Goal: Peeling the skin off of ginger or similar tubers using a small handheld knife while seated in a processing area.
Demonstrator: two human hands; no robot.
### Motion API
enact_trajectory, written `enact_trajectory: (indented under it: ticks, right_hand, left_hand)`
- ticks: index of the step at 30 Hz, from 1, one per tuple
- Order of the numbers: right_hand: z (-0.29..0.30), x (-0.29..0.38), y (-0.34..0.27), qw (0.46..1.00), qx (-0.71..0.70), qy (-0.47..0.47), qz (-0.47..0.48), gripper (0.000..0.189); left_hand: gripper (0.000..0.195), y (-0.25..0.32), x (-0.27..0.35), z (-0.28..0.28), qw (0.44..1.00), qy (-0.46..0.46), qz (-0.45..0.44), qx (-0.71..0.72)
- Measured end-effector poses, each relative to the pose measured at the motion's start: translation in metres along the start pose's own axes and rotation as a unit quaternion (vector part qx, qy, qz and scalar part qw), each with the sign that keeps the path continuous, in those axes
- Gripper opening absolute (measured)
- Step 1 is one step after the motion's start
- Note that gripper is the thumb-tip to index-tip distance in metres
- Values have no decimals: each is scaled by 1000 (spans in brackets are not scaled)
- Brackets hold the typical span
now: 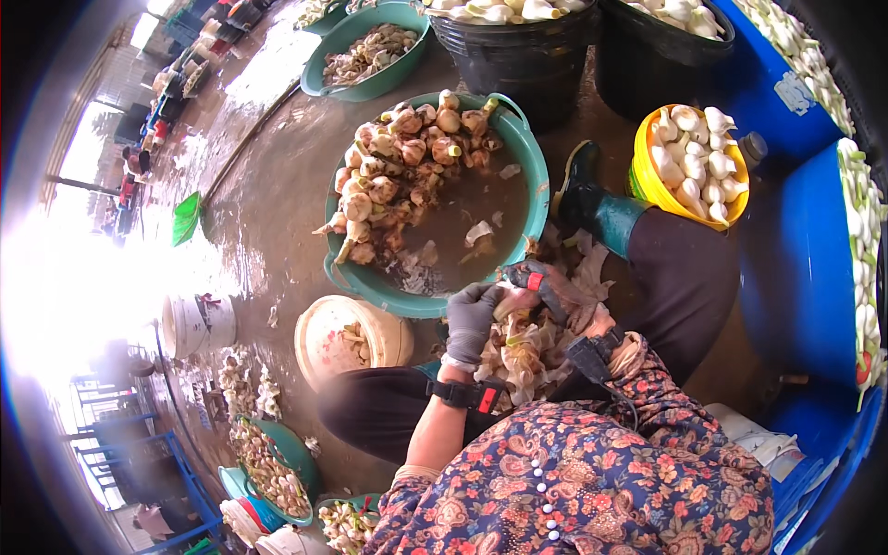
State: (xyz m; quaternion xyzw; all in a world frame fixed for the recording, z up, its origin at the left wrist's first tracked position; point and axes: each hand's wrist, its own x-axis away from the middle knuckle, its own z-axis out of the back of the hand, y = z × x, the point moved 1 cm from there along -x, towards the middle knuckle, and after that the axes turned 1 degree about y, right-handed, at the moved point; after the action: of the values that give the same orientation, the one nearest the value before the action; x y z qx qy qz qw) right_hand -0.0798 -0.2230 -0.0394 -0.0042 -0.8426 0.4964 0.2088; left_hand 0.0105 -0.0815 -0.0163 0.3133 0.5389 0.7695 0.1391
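Note:
My left hand (472,318), in a grey knit glove, pinches a pinkish garlic bulb (515,302) by its stem end. From the other side my right hand (555,290), in a darker dirty glove with a red band on one finger, grips the same bulb; its fingertips are partly hidden. Below both hands, a heap of stripped garlic skins (524,354) lies between my legs. Just ahead stands a green tub (538,201) of murky water, with unpeeled garlic bulbs (395,170) piled along its far and left sides.
A yellow bucket (642,156) of peeled white bulbs stands beside my right boot (590,191). Black tubs (520,59) of garlic are ahead, blue bins (798,257) to the right. A white bucket (316,347) sits by my left knee. Wet floor (277,229) holds a green-headed long-handled tool (186,218).

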Motion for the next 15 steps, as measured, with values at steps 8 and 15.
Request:
enact_trajectory:
  ticks: [8, 15]
  right_hand:
    - [-29, 21, -41, 976, -161, -126, 73, 47]
    - [-40, 18, -22, 806, 478, 17, 350, 29]
  left_hand:
    - [28, 8, 14, 10, 961, -43, -269, -49]
    - [23, 4, 10, 21, 931, -52, 97, 348]
